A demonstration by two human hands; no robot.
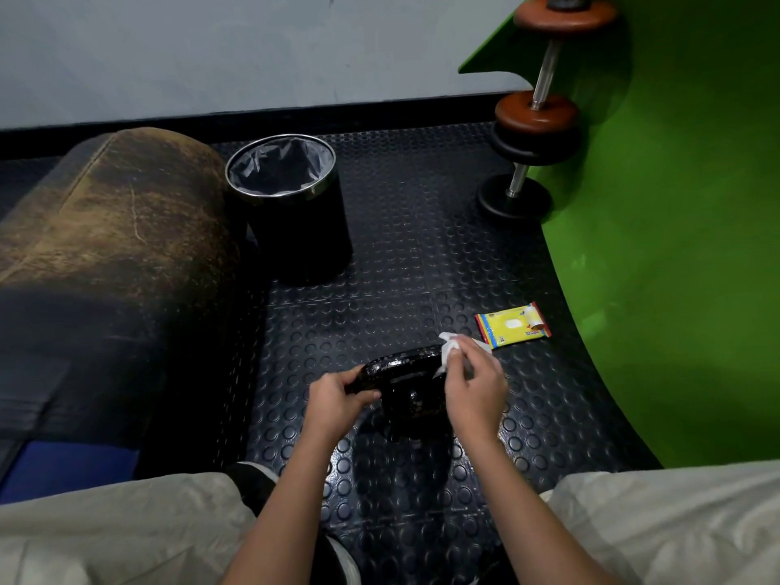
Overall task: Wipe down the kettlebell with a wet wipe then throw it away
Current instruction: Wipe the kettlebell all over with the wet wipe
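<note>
Dim, soft focus; glare on floor (392, 491); wide-angle edges bent

The kettlebell (405, 388) is black and glossy, sitting on the studded floor with its handle across the top; the white wet wipe (448, 352) is crumpled and pressed against the right end of that handle; the bin (291, 204), round, black, lined with a grey bag, stands open well beyond.

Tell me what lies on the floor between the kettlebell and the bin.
Nothing: in the head view only bare studded mat shows between the kettlebell and the bin.
</note>
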